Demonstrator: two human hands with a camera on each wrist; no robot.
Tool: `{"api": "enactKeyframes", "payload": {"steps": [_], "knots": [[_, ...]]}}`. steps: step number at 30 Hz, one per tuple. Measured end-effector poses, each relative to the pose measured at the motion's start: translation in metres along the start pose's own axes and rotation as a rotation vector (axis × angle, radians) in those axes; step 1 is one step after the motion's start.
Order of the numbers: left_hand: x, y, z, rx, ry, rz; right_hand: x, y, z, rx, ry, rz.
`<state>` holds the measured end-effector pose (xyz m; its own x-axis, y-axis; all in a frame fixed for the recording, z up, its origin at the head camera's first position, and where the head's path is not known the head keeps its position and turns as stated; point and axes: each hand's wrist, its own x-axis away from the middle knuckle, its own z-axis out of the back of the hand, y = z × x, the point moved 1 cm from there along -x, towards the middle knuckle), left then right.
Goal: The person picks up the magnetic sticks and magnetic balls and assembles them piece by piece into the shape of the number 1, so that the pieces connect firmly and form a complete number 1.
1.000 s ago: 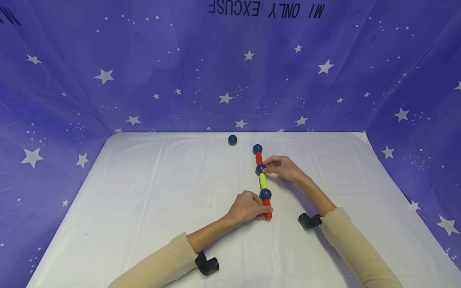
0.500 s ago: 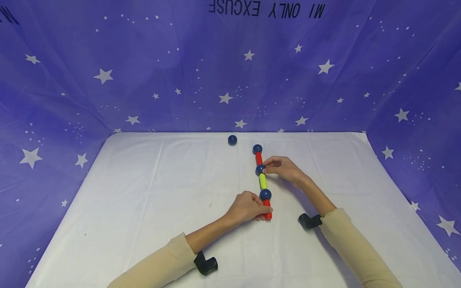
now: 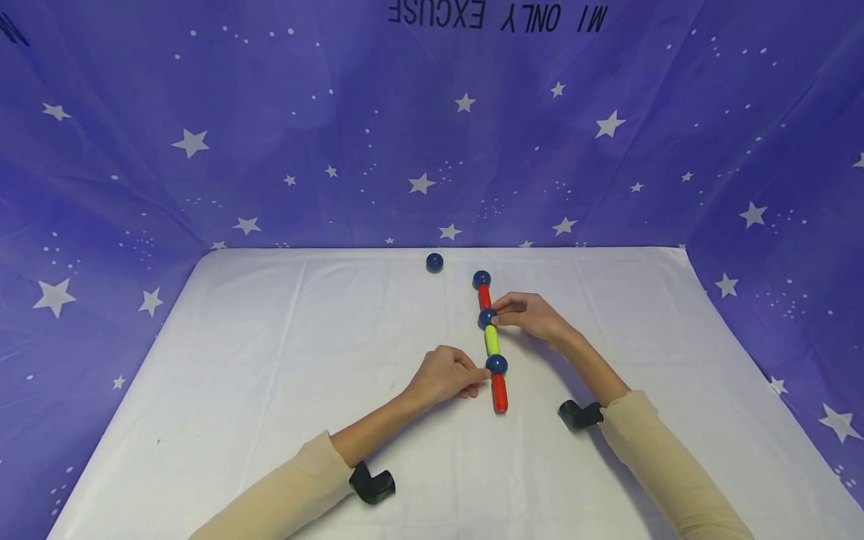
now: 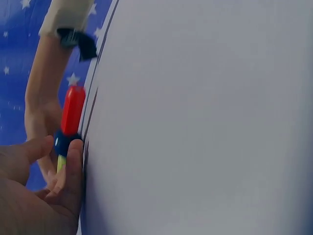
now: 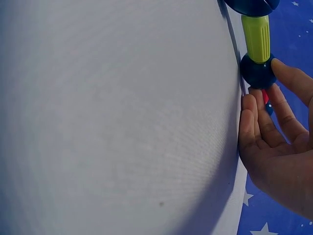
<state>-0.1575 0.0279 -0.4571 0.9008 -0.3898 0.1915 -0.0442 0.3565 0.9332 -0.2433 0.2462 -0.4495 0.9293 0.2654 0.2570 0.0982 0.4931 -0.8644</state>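
Note:
On the white tabletop, a chain of blue balls and coloured rods runs from far to near. It has a far blue ball (image 3: 481,279), a far red rod (image 3: 484,297), a middle blue ball (image 3: 487,319), a yellow-green rod (image 3: 492,341), a near blue ball (image 3: 496,365) and a near red rod (image 3: 499,394). My right hand (image 3: 533,315) pinches the middle ball between thumb and fingers, from the right. Beside the near ball is my left hand (image 3: 445,375), its fingertips at the ball's left edge. In the left wrist view, thumb and forefinger are spread either side of that ball (image 4: 66,142).
A loose blue ball (image 3: 435,262) lies near the table's back edge, left of the chain. White cloth (image 3: 324,337) covers the table. A purple star-patterned curtain (image 3: 378,150) stands behind and at both sides. Dark wrist mounts (image 3: 372,483) stick out from the sleeves.
My left hand has let go of the near red rod and shifted left and slightly away, to beside the near blue ball. The right hand keeps its grip; the chain has hardly moved.

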Motion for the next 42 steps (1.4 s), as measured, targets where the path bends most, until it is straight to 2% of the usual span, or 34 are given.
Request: {"api": "enactKeyframes", "payload": {"steps": [4,8,15,20,24,29,34,42], "knots": [[-0.010,-0.004,0.017,-0.015,0.031,-0.097,0.000,-0.001,0.000,0.000,0.004,-0.002],[-0.024,-0.008,0.032,-0.044,0.084,-0.168,0.000,-0.001,-0.001,-0.002,0.007,-0.010],[-0.051,-0.007,0.058,-0.015,0.259,-0.259,-0.001,0.001,-0.001,0.008,0.009,-0.017],[-0.072,-0.007,0.073,-0.020,0.380,-0.269,-0.001,0.000,0.000,0.001,0.006,-0.014],[-0.086,-0.011,0.079,-0.027,0.465,-0.270,0.000,-0.001,0.000,0.001,0.008,-0.012],[-0.103,-0.019,0.085,-0.094,0.552,-0.259,0.000,-0.001,-0.001,-0.004,0.001,-0.001],[-0.115,-0.021,0.090,-0.143,0.554,-0.232,-0.002,0.002,-0.001,-0.013,-0.003,0.007],[-0.126,-0.017,0.092,-0.215,0.517,-0.181,-0.001,0.002,0.000,-0.014,0.001,-0.002]]}}
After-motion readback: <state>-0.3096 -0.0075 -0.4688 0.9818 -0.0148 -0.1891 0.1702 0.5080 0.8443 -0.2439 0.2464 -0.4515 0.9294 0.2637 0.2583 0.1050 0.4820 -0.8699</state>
